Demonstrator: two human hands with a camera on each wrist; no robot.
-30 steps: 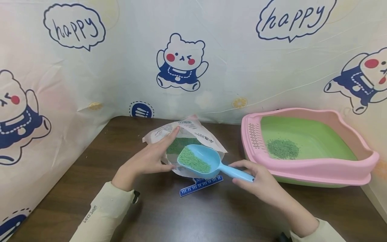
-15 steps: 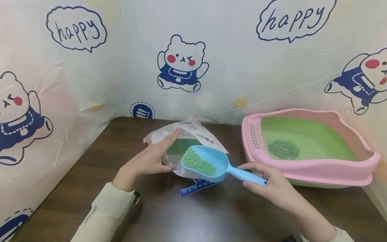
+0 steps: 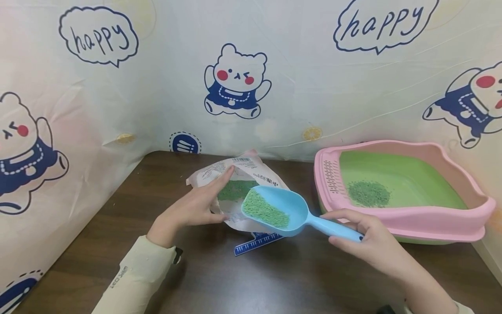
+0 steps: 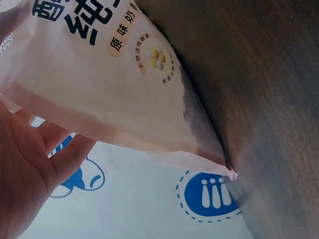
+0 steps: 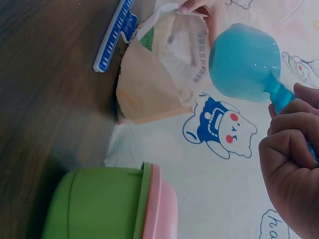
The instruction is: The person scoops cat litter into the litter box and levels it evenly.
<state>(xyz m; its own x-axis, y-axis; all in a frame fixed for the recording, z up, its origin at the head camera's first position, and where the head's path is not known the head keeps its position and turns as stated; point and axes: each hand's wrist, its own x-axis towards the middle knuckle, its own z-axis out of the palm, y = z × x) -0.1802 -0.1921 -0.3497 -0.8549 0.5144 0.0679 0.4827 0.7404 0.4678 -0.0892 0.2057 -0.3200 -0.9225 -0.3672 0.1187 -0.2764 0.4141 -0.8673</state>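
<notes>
Blue scoop (image 3: 292, 205), loaded with green pellets (image 3: 264, 210), is gripped by the right hand (image 3: 372, 242) near the mouth of the bag (image 3: 260, 171), left hand (image 3: 192, 205) there with extended fingers; one heap (image 3: 368, 193) already in the tray (image 3: 423, 219), this load apparently outstanding

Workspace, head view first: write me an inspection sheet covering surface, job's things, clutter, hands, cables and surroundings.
Surface: dark wood-grain table; no spilled pellets seen on the visible part.
Job's things: light-blue scoop held raised, green pellets in it; paper bag open, green contents showing; pink-rimmed green tray with a small green heap inside.
Clutter: blue piano-key-patterned clip beside the bag, partly hidden.
Hands: left hand touches the bag at its opening; right hand holds the scoop's handle.
Cables: nothing seen.
Surroundings: pale backdrop printed with cartoon bears and "happy" bubbles.
</notes>
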